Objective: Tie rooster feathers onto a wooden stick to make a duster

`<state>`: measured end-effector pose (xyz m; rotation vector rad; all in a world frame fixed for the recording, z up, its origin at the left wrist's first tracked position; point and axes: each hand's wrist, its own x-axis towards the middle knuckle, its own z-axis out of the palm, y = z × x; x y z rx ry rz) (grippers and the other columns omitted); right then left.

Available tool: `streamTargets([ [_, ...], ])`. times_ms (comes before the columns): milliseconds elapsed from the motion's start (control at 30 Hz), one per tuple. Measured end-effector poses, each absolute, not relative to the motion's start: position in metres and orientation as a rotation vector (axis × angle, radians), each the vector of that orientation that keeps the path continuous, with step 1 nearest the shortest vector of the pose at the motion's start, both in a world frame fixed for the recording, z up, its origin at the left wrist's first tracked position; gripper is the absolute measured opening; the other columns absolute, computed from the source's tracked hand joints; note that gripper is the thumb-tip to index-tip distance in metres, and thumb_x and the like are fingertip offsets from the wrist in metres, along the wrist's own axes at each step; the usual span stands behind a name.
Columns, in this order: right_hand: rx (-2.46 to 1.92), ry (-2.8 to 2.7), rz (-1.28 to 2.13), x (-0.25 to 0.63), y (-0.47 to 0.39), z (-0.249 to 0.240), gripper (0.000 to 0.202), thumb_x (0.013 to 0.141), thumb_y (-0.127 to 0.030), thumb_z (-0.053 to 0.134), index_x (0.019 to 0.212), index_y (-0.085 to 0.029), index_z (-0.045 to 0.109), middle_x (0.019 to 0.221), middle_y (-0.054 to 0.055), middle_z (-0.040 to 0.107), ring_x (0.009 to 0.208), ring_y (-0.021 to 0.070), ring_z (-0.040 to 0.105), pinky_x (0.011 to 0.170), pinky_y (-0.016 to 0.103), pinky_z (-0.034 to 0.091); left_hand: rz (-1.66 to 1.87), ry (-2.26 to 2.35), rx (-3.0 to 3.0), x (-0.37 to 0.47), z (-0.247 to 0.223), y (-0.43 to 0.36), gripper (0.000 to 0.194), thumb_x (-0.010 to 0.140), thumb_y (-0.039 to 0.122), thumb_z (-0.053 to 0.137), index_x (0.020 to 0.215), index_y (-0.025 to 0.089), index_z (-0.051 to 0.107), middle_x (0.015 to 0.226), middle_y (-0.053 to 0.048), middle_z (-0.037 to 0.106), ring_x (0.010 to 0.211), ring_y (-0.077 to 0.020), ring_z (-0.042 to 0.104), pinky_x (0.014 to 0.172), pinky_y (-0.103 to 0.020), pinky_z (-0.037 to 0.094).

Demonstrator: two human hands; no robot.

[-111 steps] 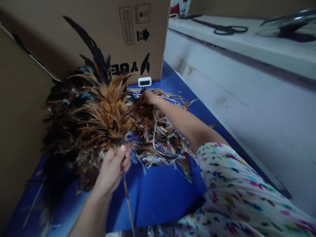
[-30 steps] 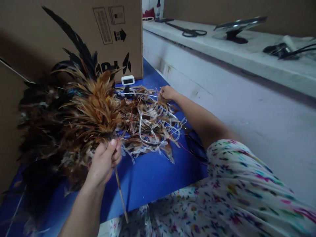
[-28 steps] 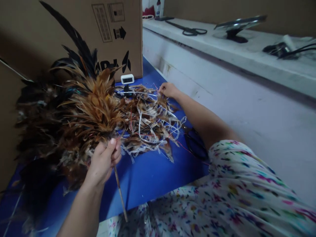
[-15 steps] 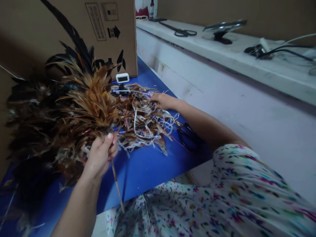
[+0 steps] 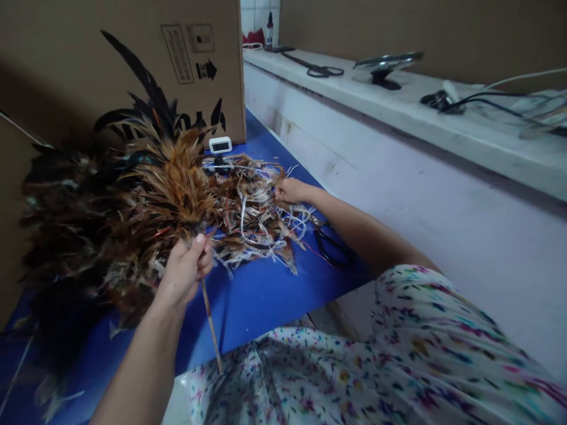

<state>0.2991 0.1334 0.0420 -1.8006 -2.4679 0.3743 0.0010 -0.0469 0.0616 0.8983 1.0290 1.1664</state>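
Observation:
My left hand (image 5: 188, 265) is closed round the thin wooden stick (image 5: 211, 327) of a feather duster, just below its feathers. Orange-brown feathers (image 5: 179, 186) fan out above the fist, with long black feathers (image 5: 142, 74) at the top. At the right edge of a heap of loose brown feathers (image 5: 254, 206), my right hand (image 5: 290, 190) is closed, brown feather tips showing at its fingers. Clear plastic strips (image 5: 252, 239) and red strings lie among the loose feathers. Black-handled scissors (image 5: 334, 245) rest beneath my right forearm.
Dark feathers (image 5: 66, 218) are piled on the left of the blue table (image 5: 261, 301). A cardboard box (image 5: 133, 18) stands behind, near a small white display device (image 5: 220, 144). On the ledge (image 5: 349, 88) lie large scissors (image 5: 321, 71), a round stand (image 5: 387, 65) and cables (image 5: 469, 100).
My right hand has closed at the heap's edge and shifted slightly toward me. The left hand still grips the stick, and the view has tilted a little.

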Motion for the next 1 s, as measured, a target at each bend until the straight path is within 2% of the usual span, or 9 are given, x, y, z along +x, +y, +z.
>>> streamTargets([
  [100,-1.779,-2.352,0.443,0.305,0.131,0.048,0.011,0.078,-0.011,0.062,0.074,-0.015,0.071,0.079,0.006,0.075,0.076,0.0165,0.068,0.068,0.023,0.046,1.173,1.023,0.904,0.001,0.061,-0.046,0.05,0.069,0.049,0.085,0.067,0.014,0.049,0.06,0.006,0.041,0.041,0.0004,0.024,0.034,-0.011,0.02],
  [200,-1.754,-2.163,0.515,0.311,0.126,0.059,0.015,0.083,-0.017,0.055,0.078,-0.014,0.069,0.076,0.003,0.073,0.06,0.0103,0.06,0.059,0.021,0.045,1.179,1.015,0.912,0.001,0.06,-0.045,0.05,0.069,0.049,0.085,0.067,0.014,0.05,0.06,0.006,0.042,0.041,0.0003,0.024,0.034,-0.011,0.021],
  [300,-1.589,-1.788,0.77,0.315,0.12,0.072,0.009,0.079,-0.014,0.058,0.071,-0.017,0.06,0.064,0.0,0.068,0.049,0.0073,0.051,0.05,0.019,0.041,1.156,1.013,0.917,0.002,0.059,-0.045,0.05,0.069,0.051,0.084,0.067,0.014,0.05,0.057,0.008,0.039,0.04,0.0001,0.023,0.034,-0.011,0.021],
  [433,-1.306,-1.487,0.963,0.314,0.113,0.09,0.015,0.069,-0.005,0.065,0.069,-0.018,0.057,0.055,-0.003,0.062,0.052,0.008,0.055,0.051,0.018,0.043,1.17,1.008,0.912,0.003,0.059,-0.045,0.052,0.066,0.05,0.086,0.068,0.015,0.049,0.058,0.008,0.041,0.041,0.0002,0.024,0.033,-0.011,0.02],
  [667,-1.113,-1.419,1.048,0.303,0.101,0.114,0.029,0.064,0.0,0.071,0.088,-0.015,0.065,0.071,-0.002,0.07,0.062,0.008,0.063,0.052,0.016,0.041,1.198,1.004,0.899,0.004,0.063,-0.045,0.046,0.074,0.044,0.082,0.067,0.015,0.047,0.058,0.007,0.042,0.039,0.0007,0.025,0.034,-0.011,0.018],
  [867,-1.138,-1.433,1.035,0.288,0.091,0.137,0.025,0.068,0.0,0.068,0.09,-0.013,0.065,0.068,-0.002,0.067,0.058,0.0086,0.061,0.051,0.019,0.043,1.23,0.983,0.892,0.004,0.066,-0.045,0.045,0.077,0.042,0.08,0.067,0.015,0.046,0.057,0.007,0.043,0.039,0.0006,0.025,0.034,-0.011,0.019],
  [1000,-1.152,-1.435,0.998,0.28,0.089,0.145,0.018,0.073,-0.004,0.068,0.087,-0.014,0.062,0.067,-0.001,0.065,0.054,0.0091,0.059,0.047,0.019,0.042,1.254,0.979,0.863,0.005,0.067,-0.045,0.038,0.082,0.034,0.076,0.07,0.015,0.046,0.06,0.006,0.047,0.038,0.0006,0.027,0.033,-0.01,0.019],
])
